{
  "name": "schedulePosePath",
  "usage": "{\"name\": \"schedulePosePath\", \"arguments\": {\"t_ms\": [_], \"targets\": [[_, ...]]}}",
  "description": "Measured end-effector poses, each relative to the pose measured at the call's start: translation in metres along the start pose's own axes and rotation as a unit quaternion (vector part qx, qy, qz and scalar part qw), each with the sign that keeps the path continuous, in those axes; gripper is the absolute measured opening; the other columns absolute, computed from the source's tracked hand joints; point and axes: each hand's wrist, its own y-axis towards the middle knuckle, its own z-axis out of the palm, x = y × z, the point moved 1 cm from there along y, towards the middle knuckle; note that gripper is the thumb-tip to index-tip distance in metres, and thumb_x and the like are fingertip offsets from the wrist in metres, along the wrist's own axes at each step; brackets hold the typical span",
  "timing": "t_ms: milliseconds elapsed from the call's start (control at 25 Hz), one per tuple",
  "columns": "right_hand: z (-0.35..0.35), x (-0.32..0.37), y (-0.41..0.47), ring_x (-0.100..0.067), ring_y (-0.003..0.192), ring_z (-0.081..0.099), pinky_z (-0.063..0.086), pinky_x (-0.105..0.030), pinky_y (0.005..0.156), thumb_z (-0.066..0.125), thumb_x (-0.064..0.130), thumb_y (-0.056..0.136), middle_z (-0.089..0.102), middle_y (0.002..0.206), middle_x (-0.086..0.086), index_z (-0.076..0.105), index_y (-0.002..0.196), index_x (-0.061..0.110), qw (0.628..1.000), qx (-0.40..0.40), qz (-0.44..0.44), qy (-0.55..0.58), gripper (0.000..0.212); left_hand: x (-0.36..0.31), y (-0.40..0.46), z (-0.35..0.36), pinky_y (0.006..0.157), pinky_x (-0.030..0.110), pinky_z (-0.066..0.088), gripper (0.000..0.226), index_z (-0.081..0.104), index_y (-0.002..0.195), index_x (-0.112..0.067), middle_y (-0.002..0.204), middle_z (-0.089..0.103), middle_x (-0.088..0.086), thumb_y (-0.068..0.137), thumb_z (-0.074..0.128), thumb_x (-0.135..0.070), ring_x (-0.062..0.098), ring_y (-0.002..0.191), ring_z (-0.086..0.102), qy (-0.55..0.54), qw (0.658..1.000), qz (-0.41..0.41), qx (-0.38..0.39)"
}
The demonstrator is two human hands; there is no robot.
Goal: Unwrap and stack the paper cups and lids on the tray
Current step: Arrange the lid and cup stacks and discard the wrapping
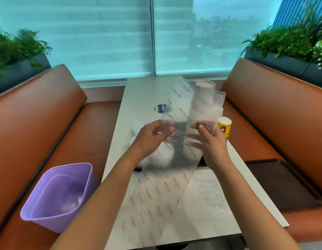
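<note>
Both my hands hold a long clear plastic wrapper (181, 112) with red print up over the table. My left hand (153, 136) pinches its left edge and my right hand (208, 136) pinches its right edge. A stack of paper cups (205, 84) lies inside the far end of the sleeve. A yellow paper cup (224, 126) stands just right of my right hand. White lids (156, 156) show blurred through the plastic under my left hand, on a dark tray (138, 168) that is mostly hidden.
More clear wrappers (156, 201) lie on the near part of the white table (138, 98). A purple bin (57, 195) sits on the orange bench at left. A second dark tray (282, 183) rests on the right bench. A round blue sticker (161, 108) marks the table.
</note>
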Motion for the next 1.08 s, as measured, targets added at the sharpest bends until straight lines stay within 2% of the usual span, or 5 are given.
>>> {"name": "schedulePosePath", "arguments": {"t_ms": [320, 560, 720, 880, 1080], "targets": [[0.039, 0.041, -0.004, -0.016, 0.074, 0.069, 0.059, -0.039, 0.063, 0.059, -0.006, 0.086, 0.068, 0.100, -0.003, 0.059, 0.111, 0.019, 0.973, 0.187, 0.045, -0.123, 0.035, -0.079, 0.032, -0.028, 0.045, 0.019, 0.042, 0.016, 0.061, 0.092, -0.029, 0.082, 0.065, -0.007, 0.095, 0.054, -0.016, 0.006, 0.050, 0.059, -0.060, 0.990, 0.043, -0.121], [0.045, 0.056, 0.000, -0.004, 0.055, 0.064, 0.048, -0.018, 0.042, 0.049, -0.004, 0.093, 0.067, 0.093, -0.001, 0.058, 0.102, 0.014, 0.996, 0.081, 0.016, -0.033, 0.023, -0.046, 0.004, -0.032, 0.071, 0.024, 0.048, 0.023, 0.059, 0.105, -0.031, 0.097, 0.069, -0.009, 0.088, 0.062, -0.017, 0.006, 0.076, 0.065, -0.024, 0.998, -0.048, 0.027], [0.037, 0.058, -0.009, -0.012, 0.069, 0.068, 0.055, -0.026, 0.056, 0.061, 0.009, 0.088, 0.069, 0.089, 0.000, 0.063, 0.097, 0.020, 0.984, 0.140, 0.039, -0.099, 0.014, -0.034, -0.010, -0.021, 0.059, 0.022, 0.048, 0.016, 0.066, 0.090, -0.023, 0.069, 0.069, -0.014, 0.093, 0.055, -0.011, 0.005, 0.057, 0.062, -0.121, 0.988, -0.056, -0.072], [0.033, 0.046, -0.022, 0.002, 0.068, 0.064, 0.048, -0.015, 0.057, 0.068, 0.014, 0.085, 0.068, 0.086, 0.002, 0.068, 0.077, 0.020, 0.945, 0.142, 0.002, -0.293, 0.009, -0.044, -0.010, -0.023, 0.049, 0.019, 0.047, 0.019, 0.067, 0.085, -0.020, 0.065, 0.067, -0.011, 0.096, 0.052, -0.024, 0.007, 0.052, 0.061, -0.141, 0.978, -0.071, -0.135], [0.036, 0.044, -0.021, -0.009, 0.111, 0.050, 0.042, -0.006, 0.079, 0.073, 0.014, 0.081, 0.048, 0.127, 0.004, 0.068, 0.067, 0.026, 0.950, 0.090, -0.140, -0.263, 0.019, -0.049, -0.014, -0.029, 0.044, 0.017, 0.042, 0.041, 0.061, 0.069, -0.013, 0.045, 0.056, -0.009, 0.093, 0.049, -0.043, 0.004, 0.040, 0.051, -0.110, 0.972, -0.113, -0.174]]}}
